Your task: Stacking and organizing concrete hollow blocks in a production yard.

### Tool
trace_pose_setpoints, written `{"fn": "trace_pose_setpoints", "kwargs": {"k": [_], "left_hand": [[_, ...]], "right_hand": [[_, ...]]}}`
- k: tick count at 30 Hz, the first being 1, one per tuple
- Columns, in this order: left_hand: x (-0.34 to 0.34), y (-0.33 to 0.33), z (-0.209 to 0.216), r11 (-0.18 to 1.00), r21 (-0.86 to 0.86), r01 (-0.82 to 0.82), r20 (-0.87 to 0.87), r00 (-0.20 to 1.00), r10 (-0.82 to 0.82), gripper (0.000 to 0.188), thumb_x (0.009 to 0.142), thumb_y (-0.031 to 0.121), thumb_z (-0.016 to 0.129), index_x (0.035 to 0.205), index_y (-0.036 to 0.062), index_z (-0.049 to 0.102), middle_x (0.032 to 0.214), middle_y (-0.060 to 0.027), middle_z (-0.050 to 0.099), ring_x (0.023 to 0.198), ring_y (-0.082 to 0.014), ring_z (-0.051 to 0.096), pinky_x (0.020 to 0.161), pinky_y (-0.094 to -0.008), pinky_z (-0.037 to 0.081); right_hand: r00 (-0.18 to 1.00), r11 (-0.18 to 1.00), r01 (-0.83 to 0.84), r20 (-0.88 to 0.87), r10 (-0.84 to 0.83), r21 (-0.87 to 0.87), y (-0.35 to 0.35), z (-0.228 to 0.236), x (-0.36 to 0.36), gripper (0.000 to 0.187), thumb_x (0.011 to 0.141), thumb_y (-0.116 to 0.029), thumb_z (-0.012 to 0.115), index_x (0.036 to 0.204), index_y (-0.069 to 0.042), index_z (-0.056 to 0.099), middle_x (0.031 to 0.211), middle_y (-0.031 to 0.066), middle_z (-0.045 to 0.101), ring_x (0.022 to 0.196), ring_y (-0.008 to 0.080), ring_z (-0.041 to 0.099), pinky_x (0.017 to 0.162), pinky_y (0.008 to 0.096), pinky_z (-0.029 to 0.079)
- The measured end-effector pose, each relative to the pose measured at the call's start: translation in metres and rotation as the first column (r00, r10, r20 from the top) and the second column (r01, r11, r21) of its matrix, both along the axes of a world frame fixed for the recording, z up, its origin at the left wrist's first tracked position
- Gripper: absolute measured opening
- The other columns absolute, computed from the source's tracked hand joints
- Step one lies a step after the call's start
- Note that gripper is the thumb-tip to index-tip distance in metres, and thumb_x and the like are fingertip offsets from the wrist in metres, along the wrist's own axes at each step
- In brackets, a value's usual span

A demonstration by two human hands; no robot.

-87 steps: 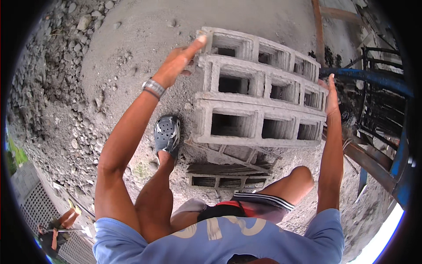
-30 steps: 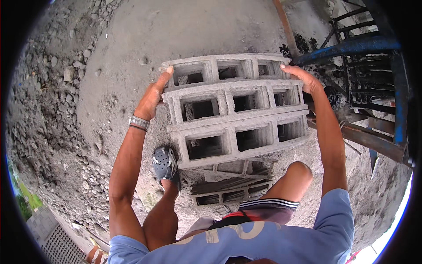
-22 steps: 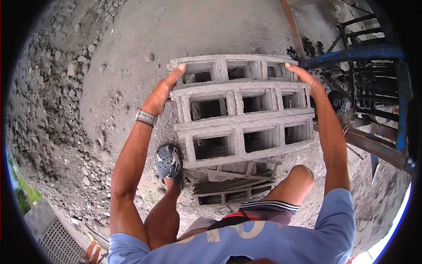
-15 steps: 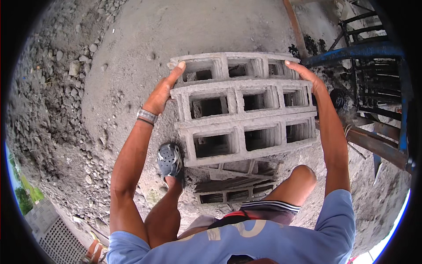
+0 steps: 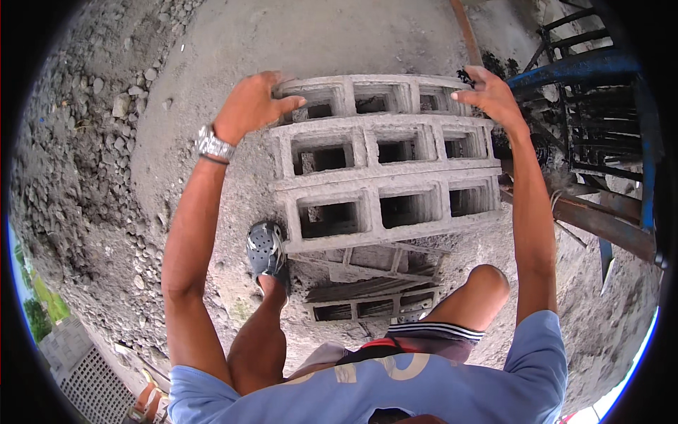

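Three grey hollow concrete blocks stand in rows against one another in front of me: a far block (image 5: 346, 84), a middle block (image 5: 364, 134) and a near block (image 5: 374, 205). Their square cavities face up toward me. At the left end of the far block is my left hand (image 5: 251, 106), fingers slightly blurred and apart from the thumb, which reaches over the end cavity. Across from it, my right hand (image 5: 496, 100) is spread at the right end, its thumb near the block's top and its fingers raised beyond. Neither hand is visibly wrapped around a block.
More concrete blocks (image 5: 357, 311) lie lower, between my feet. My clog (image 5: 268, 249) is close to the near block's left corner. A blue and black metal frame (image 5: 572, 76) and a rusty bar (image 5: 600, 226) stand at right. Loose stones (image 5: 121, 106) cover the left ground.
Both hands have shifted away from me along the block ends and loosened, with fingers spreading from thumbs. The three blocks sit slightly higher and farther left in the view.
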State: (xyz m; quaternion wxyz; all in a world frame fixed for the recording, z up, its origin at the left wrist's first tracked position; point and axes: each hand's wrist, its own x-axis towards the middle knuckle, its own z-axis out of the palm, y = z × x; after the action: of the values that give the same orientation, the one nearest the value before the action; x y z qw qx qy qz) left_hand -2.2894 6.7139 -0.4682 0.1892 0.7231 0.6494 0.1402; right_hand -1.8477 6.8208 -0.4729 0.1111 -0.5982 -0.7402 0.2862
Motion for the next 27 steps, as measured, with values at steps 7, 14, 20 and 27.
{"fn": "trace_pose_setpoints", "kwargs": {"k": [7,14,20,27], "left_hand": [[0.001,0.013,-0.006,0.986,0.007,0.164,-0.258,0.953,-0.157,0.038,0.083,0.032,0.075,0.108,0.0033,0.073,0.095,-0.0231,0.07,0.085,-0.0386,0.068,0.078,-0.0437,0.055],[0.007,0.011,-0.004,0.992,0.026,0.122,-0.267,0.957,-0.111,0.037,0.082,0.031,0.075,0.109,0.0054,0.072,0.094,-0.0217,0.071,0.092,-0.0382,0.067,0.082,-0.0438,0.054],[0.022,0.021,-0.011,0.984,-0.144,0.106,-0.397,0.905,-0.155,0.043,0.078,0.024,0.078,0.116,0.0073,0.068,0.105,-0.0186,0.071,0.1,-0.0351,0.067,0.086,-0.0434,0.054],[0.029,0.041,-0.019,0.981,-0.132,0.139,-0.465,0.866,-0.185,0.034,0.074,0.02,0.078,0.105,0.0059,0.071,0.1,-0.017,0.071,0.098,-0.0354,0.068,0.085,-0.0435,0.055]], "right_hand": [[0.862,0.875,-0.463,0.302,0.407,0.141,0.01,0.008,-0.033,0.041,0.082,-0.022,0.076,0.116,-0.001,0.067,0.116,0.0227,0.066,0.109,0.0404,0.062,0.091,0.0419,0.049],[0.886,0.889,-0.406,0.33,0.326,0.211,0.011,0.005,-0.039,0.04,0.08,-0.023,0.078,0.113,-0.004,0.068,0.103,0.0204,0.07,0.1,0.04,0.065,0.085,0.0455,0.051],[0.802,0.851,-0.495,0.47,0.368,0.177,0.01,-0.005,-0.059,0.043,0.075,-0.026,0.081,0.11,-0.004,0.069,0.096,0.0225,0.07,0.096,0.0413,0.066,0.083,0.0476,0.051],[0.761,0.856,-0.506,0.519,0.388,0.103,0.016,-0.008,-0.067,0.032,0.073,-0.019,0.079,0.098,-0.001,0.07,0.087,0.0255,0.068,0.085,0.0426,0.066,0.078,0.0494,0.052]]}}
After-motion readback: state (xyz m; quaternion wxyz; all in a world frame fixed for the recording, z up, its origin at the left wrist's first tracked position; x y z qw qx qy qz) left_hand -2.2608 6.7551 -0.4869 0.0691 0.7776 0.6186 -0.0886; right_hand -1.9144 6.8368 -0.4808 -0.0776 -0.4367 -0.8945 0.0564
